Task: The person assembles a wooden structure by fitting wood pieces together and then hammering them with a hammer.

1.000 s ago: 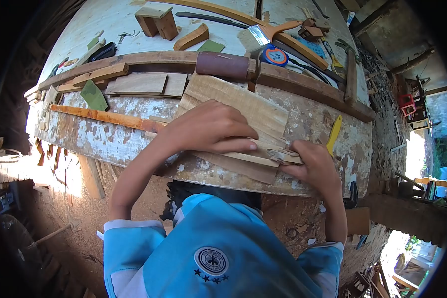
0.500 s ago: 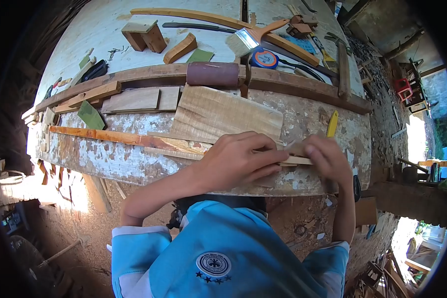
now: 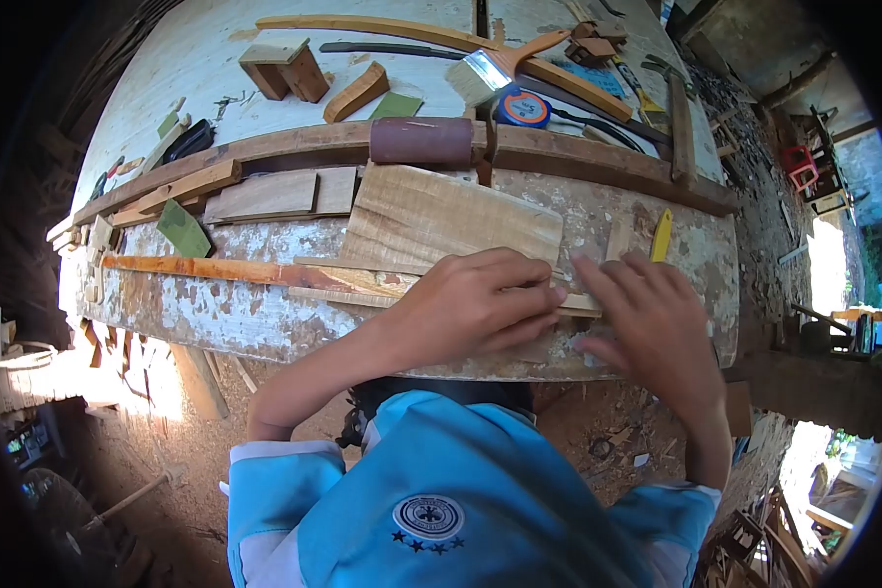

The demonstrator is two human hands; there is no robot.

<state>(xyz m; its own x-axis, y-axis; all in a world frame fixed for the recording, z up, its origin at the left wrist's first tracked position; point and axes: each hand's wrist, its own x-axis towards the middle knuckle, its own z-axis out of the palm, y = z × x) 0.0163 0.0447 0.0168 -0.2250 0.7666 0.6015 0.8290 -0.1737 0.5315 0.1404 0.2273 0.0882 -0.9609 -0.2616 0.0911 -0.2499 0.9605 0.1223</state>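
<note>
My left hand (image 3: 485,302) is closed on a thin wood strip (image 3: 580,304) near the table's front edge, its thumb and fingers pressed together. The strip's right end sticks out past my fingertips. To the right, my right hand (image 3: 647,318) has its fingers spread, slightly blurred, beside that end. A long reddish-brown wood piece (image 3: 206,269) runs leftward from under my left wrist, with thin pale strips along it. Behind my hands lies a flat wooden board (image 3: 451,220). A small pale wood piece (image 3: 619,237) rests behind my right hand, near a yellow tool (image 3: 662,235).
A brown roll (image 3: 421,141) sits on a long wooden beam (image 3: 598,162) crossing the table (image 3: 216,318). Beyond it are a paintbrush (image 3: 480,78), a tape measure (image 3: 524,109), a hammer (image 3: 680,127), and wood blocks (image 3: 284,71). Green sandpaper (image 3: 183,228) lies at the left.
My right hand has moved off the strip's end and opened. The small pale wood piece now shows on the table behind it. My left hand stays at the strip. The view has shifted slightly.
</note>
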